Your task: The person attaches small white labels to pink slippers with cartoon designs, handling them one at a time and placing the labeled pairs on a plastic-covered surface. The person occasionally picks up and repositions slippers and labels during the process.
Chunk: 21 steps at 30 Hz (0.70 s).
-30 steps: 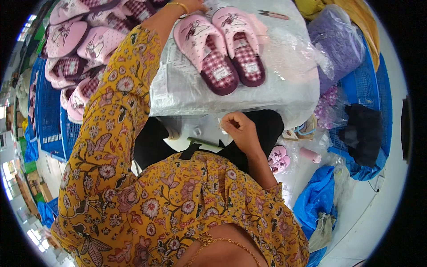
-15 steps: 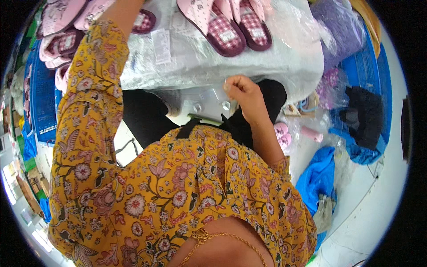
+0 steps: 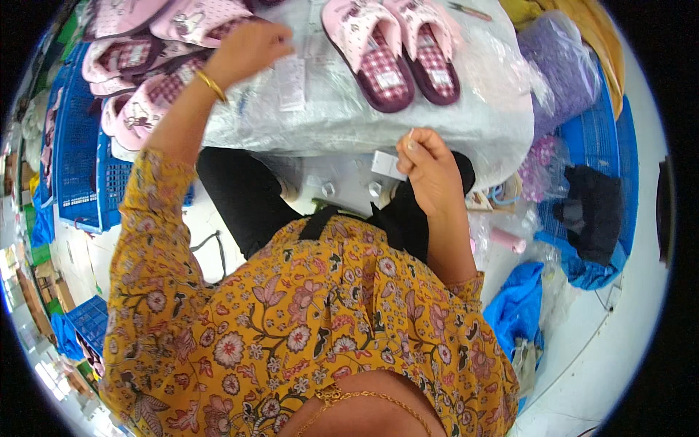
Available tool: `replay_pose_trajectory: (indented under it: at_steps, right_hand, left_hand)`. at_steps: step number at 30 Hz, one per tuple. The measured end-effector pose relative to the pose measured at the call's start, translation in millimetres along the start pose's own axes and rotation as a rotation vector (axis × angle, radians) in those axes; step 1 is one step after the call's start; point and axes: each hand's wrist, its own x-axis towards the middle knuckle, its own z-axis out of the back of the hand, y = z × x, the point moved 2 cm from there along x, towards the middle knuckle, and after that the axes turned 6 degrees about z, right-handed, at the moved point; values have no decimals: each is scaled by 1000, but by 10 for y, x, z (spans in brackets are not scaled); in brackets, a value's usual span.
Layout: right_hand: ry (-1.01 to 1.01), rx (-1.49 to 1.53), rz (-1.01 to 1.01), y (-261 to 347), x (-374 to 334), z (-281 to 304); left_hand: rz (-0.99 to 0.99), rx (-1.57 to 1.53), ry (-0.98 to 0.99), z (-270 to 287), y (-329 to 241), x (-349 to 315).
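Note:
My left hand (image 3: 253, 49) is over the left part of the covered table, its fingers half bent and a little apart. Nothing shows between them. Just right of it a pale printed slip (image 3: 291, 84) lies on the plastic cover. Pink slippers with checked insoles (image 3: 191, 22) are heaped beside and beyond that hand. My right hand (image 3: 431, 166) is above my lap at the table's near edge, fingers pinched together. A small white tag (image 3: 388, 164) sticks out to the left of its fingers. Beyond it a pair of pink slippers (image 3: 386, 71) lies on the table.
A plastic-covered table (image 3: 480, 124) spans the front. Small snips (image 3: 470, 10) lie at its far side. Blue crates stand left (image 3: 80, 186) and right (image 3: 619, 146), the right one under a purple bundle (image 3: 557, 73) and dark cloth (image 3: 588, 211). Blue sheeting (image 3: 513, 302) lies on the floor.
My left hand has drawn back from beyond the upper edge into view over the table. My right hand has shifted slightly right in the picture. The white tag now shows beside it.

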Motion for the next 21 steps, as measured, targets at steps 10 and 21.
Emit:
replay_pose_trajectory:
  at_steps: [10, 21]
  right_hand:
    - [57, -40, -18, -57, -42, -129]
    - [233, -442, 67, 121, 81, -869]
  left_hand:
    - [251, -235, 14, -191, -79, -407]
    - [423, -872, -108, 62, -192, -799]
